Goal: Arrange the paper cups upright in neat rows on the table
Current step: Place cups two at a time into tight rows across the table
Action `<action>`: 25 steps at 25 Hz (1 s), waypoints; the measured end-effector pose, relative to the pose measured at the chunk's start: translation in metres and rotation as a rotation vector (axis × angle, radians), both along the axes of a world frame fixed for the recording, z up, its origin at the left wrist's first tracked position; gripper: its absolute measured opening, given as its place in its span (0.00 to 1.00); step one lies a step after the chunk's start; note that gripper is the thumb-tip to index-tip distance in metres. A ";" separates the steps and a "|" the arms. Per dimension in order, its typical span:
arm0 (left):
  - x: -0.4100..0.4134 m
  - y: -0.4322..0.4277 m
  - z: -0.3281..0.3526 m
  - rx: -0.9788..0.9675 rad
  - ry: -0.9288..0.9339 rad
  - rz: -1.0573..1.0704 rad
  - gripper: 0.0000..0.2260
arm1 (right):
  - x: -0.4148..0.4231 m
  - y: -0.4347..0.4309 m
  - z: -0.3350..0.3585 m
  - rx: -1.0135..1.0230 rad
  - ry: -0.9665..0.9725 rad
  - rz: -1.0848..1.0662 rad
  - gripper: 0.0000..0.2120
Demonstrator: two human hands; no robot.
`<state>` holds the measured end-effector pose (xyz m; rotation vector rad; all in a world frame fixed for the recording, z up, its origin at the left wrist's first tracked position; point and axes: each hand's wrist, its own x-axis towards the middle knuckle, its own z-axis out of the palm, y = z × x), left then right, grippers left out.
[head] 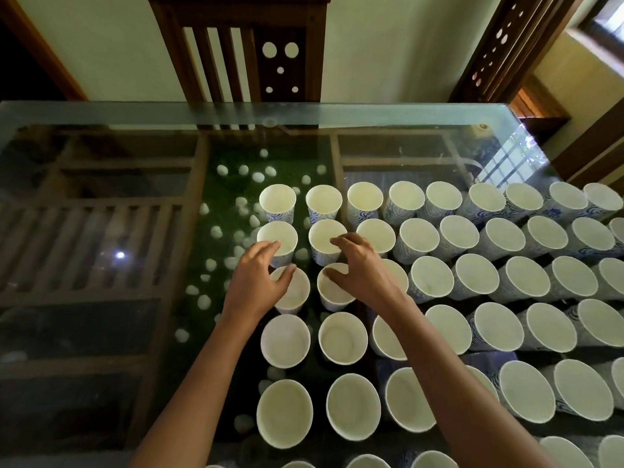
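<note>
Paper cups (432,280): white matt inside, blue swirl print outside, tapered walls, round rolled rims. All those seen stand upright, mouths up, in rows across the middle and right of the glass table (101,113), close together and some rims nearly touching.

Left hand (260,278): palm down over the end cup (294,295) of the third row from the far side, thumb laid at its rim, fingers spread and gently curved, tips reaching over the next row. Right hand (361,271): same pose over the neighbouring cup (337,293), thumb at its rim, fingers bent forward. It cannot be told whether either hand pinches its cup or merely rests on it. Both forearms are bare and enter from the near edge.

Table top: clear, glossy, thick pale-green edge. Beneath it: a wooden slatted frame and a green mat (223,190) strewn with smooth white pebbles (258,177). Beyond the far edge stands a dark wooden chair (236,10) with a slatted back pierced by round holes
</note>
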<state>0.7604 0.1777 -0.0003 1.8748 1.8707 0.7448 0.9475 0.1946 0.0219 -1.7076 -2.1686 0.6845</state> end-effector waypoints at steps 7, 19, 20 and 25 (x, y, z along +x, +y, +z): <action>-0.002 0.047 0.002 -0.022 0.091 0.003 0.29 | -0.007 0.039 0.002 -0.012 -0.021 -0.013 0.30; 0.001 0.058 -0.007 -0.130 0.030 -0.034 0.31 | -0.009 0.049 0.000 -0.054 -0.038 -0.014 0.29; 0.003 0.057 -0.007 -0.133 0.038 -0.046 0.31 | -0.008 0.048 0.000 -0.053 -0.041 -0.015 0.29; 0.007 0.054 -0.006 -0.137 0.040 -0.061 0.34 | -0.005 0.047 0.001 -0.050 -0.053 -0.008 0.28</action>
